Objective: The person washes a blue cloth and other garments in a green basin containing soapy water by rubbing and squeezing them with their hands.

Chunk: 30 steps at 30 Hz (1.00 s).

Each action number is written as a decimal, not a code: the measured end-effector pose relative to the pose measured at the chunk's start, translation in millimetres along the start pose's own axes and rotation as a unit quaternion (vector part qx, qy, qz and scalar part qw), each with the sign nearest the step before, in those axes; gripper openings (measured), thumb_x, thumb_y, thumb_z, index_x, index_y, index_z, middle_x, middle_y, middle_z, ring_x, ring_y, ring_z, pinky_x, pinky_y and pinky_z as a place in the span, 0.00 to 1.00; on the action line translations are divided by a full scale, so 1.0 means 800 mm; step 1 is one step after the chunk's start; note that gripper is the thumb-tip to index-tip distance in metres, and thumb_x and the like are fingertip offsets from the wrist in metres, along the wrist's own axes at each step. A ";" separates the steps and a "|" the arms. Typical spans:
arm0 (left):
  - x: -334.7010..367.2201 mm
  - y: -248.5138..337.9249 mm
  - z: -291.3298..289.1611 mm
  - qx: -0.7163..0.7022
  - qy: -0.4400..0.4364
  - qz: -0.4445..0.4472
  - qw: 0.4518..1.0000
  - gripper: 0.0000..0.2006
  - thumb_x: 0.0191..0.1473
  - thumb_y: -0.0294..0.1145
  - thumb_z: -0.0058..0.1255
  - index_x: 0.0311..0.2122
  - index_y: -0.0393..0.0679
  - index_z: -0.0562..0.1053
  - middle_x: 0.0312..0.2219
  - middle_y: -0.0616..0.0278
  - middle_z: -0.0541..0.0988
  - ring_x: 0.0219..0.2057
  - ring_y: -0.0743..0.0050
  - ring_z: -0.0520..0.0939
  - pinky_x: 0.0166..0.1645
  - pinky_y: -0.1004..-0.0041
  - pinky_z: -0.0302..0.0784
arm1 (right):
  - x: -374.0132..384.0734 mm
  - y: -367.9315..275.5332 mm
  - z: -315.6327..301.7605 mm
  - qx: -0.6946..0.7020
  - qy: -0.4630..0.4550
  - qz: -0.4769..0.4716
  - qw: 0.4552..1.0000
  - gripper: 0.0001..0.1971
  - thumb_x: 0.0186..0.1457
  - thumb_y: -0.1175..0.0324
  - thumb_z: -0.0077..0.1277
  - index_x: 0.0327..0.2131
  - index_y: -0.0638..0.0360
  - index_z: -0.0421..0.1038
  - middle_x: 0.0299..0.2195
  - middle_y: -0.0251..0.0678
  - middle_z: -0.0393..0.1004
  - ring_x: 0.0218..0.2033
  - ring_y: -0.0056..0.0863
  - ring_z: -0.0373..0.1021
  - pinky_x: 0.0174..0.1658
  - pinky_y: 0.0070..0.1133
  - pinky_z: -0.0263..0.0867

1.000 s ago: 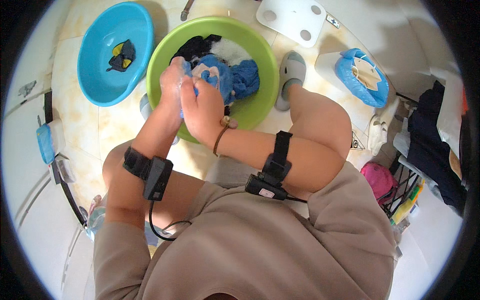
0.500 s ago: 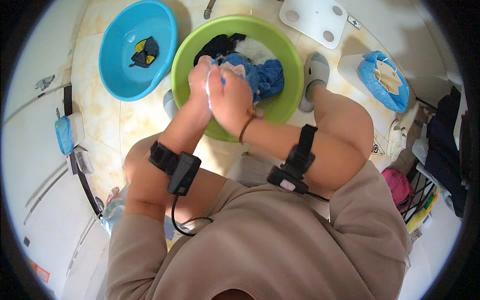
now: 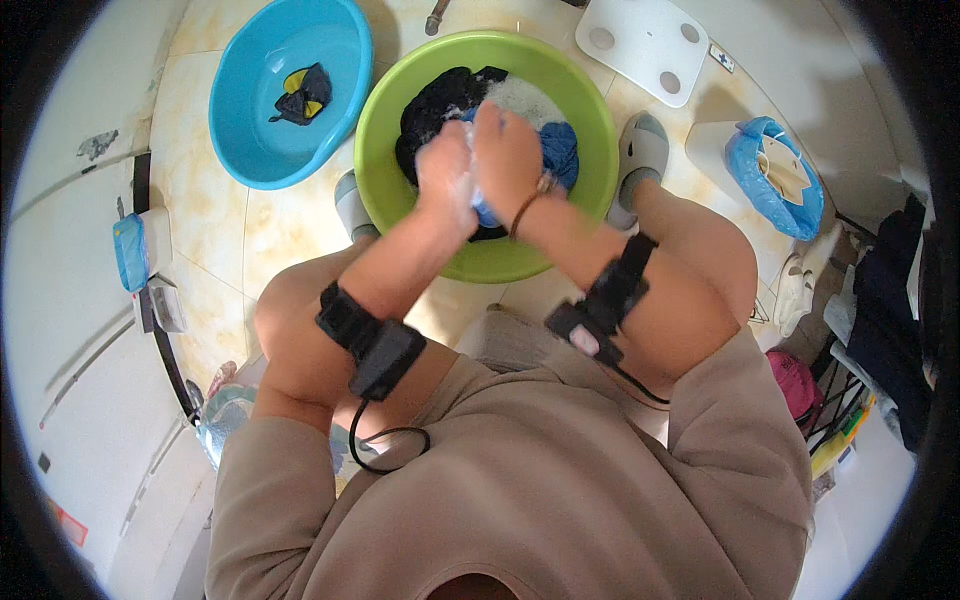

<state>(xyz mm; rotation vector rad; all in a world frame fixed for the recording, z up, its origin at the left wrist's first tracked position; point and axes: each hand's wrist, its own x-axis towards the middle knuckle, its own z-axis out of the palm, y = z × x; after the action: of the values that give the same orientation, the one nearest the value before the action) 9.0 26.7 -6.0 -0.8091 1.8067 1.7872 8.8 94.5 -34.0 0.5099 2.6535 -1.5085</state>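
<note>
Over the green basin [image 3: 600, 190], my left hand [image 3: 445, 172] and my right hand [image 3: 507, 155] are closed against each other, wet with white lather. Blue cloth [image 3: 486, 213] shows above and below them, gripped between the two; most of what they hold is hidden. More blue cloth [image 3: 560, 152] lies just right of my right hand. Dark clothing [image 3: 432, 108] is bunched in the basin to the far left, beside white suds [image 3: 527, 100].
A blue basin [image 3: 245, 150] at the far left holds a small black and yellow item [image 3: 303, 95]. Grey slippers [image 3: 645, 145] flank the green basin. A white scale [image 3: 640, 45] and a bin with a blue liner [image 3: 745, 165] stand at right.
Both hands have shifted right within the basin, from its left part to near its middle. They stay pressed together around the blue cloth, and more of the dark clothing shows.
</note>
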 end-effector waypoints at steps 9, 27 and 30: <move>0.018 0.030 -0.006 -0.127 0.094 -0.052 0.986 0.13 0.47 0.37 0.38 0.24 0.35 0.68 0.22 0.56 0.70 0.23 0.65 0.71 0.30 0.66 0.68 | -0.047 -0.022 0.003 0.055 -0.023 0.065 0.996 0.21 0.55 0.57 0.33 0.23 0.65 0.68 0.25 0.55 0.70 0.30 0.53 0.66 0.35 0.39 0.61; 0.025 -0.042 0.024 -0.101 0.124 0.062 0.985 0.14 0.48 0.35 0.39 0.21 0.33 0.68 0.18 0.58 0.71 0.20 0.76 0.67 0.26 0.71 0.64 | 0.011 0.043 -0.005 -0.048 0.018 -0.056 0.997 0.20 0.56 0.60 0.32 0.24 0.67 0.68 0.26 0.56 0.69 0.31 0.53 0.66 0.36 0.39 0.61; 0.034 -0.023 0.000 0.114 0.084 0.165 0.976 0.14 0.48 0.33 0.39 0.18 0.34 0.68 0.16 0.60 0.71 0.18 0.75 0.66 0.25 0.72 0.64 | -0.027 0.021 0.005 0.005 -0.007 0.044 0.999 0.19 0.55 0.60 0.34 0.23 0.67 0.69 0.26 0.55 0.70 0.30 0.53 0.66 0.35 0.39 0.61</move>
<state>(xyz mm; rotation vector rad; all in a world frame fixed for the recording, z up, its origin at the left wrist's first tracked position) 2.6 24.9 -38.3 -0.6123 2.3213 1.6972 33.7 93.6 -45.5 0.6074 2.5767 -1.4969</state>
